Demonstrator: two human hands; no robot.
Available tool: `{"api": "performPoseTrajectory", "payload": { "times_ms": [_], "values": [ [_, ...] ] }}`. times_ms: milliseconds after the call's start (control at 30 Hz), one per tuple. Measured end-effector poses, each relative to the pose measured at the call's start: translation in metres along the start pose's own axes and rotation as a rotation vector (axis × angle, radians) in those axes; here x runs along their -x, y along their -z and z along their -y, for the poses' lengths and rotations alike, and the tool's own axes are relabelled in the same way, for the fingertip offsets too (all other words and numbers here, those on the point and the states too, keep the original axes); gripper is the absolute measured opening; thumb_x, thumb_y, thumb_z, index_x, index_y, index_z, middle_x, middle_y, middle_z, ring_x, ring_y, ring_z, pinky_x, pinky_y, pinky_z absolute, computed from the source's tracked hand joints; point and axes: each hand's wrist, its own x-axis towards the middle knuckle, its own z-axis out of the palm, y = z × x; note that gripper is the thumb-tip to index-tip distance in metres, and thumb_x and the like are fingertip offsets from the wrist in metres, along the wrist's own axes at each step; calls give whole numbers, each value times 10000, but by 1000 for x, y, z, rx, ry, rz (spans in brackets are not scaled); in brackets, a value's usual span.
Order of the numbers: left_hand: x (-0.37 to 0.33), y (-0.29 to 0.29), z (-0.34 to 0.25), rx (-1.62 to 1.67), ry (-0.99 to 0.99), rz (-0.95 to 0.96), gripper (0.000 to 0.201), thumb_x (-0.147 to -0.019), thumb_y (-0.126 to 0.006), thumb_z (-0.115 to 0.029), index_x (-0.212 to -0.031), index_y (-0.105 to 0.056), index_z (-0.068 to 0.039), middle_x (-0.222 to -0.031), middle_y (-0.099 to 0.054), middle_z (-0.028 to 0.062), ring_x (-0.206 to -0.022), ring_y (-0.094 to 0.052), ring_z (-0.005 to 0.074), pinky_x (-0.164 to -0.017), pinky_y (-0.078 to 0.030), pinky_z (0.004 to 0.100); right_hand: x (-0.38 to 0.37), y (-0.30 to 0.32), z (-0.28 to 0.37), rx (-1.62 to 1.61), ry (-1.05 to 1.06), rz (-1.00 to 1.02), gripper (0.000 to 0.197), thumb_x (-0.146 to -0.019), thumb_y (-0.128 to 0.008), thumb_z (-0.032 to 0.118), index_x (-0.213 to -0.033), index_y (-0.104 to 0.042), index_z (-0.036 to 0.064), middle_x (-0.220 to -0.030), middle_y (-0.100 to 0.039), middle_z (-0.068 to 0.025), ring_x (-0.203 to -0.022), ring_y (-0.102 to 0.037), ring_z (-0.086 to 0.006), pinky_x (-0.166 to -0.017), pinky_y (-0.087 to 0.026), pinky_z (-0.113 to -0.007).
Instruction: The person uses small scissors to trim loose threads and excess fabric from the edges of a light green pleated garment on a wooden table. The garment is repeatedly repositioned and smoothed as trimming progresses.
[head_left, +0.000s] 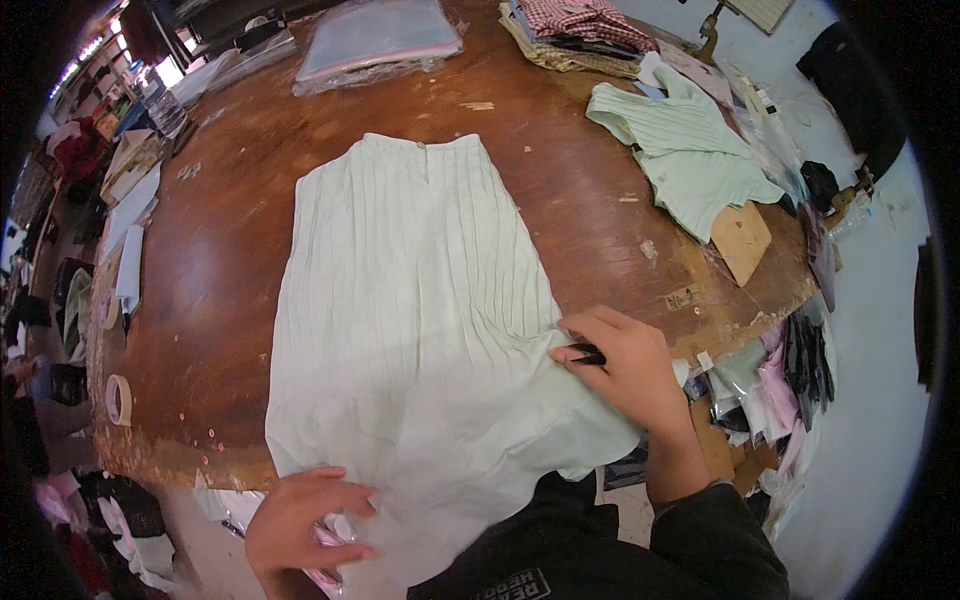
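Observation:
A pale green pleated garment [410, 300], skirt-like in shape, lies lengthwise before me, its narrow end with a small button-like spot pointing away. Its lower part hangs over the near table edge against my body. My right hand [625, 365] is closed at the garment's right side, fingertips on bunched fabric, with a small black tool [588, 354] pinched between thumb and fingers. Most of that tool is hidden. At the lower left edge of the cloth rests my left hand [305, 520], thumb and fingers apart on the fabric.
The brown wooden table [220, 260] carries a tape roll [119, 400] at left and a stack of clear plastic bags [380, 40] at the back. Folded checked clothes [585, 25] and another pale green garment [690, 145] lie at right, beside a tan card [741, 243].

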Motion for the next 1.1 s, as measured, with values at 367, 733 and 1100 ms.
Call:
{"api": "performPoseTrajectory", "payload": {
  "times_ms": [367,733,1100],
  "values": [
    [-76,-26,23,-610,102,-360,697,-688,-759,-469,-1261,-569,-122,-1426,-454,71,-1368,-330,356,-1090,-248,555,10,-33,-2,-4,57,79,507,-733,-757,261,-1190,-584,125,-1259,-570,-32,-935,-661,-262,-731,-545,-370],
    [-59,-25,45,-686,194,-338,841,-680,-701,-614,-1361,-517,-157,-1495,-394,62,-1401,-278,372,-1105,-211,577,20,-45,-15,-14,43,38,550,-679,-772,227,-1178,-583,93,-1340,-549,-5,-969,-664,-234,-737,-551,-346],
    [-60,-25,43,-654,190,-348,818,-690,-692,-612,-1346,-532,-151,-1500,-385,55,-1408,-260,376,-1109,-196,589,21,-44,-15,-26,55,22,537,-681,-777,236,-1164,-591,91,-1324,-562,-11,-974,-665,-248,-748,-551,-344]
  ]
}}
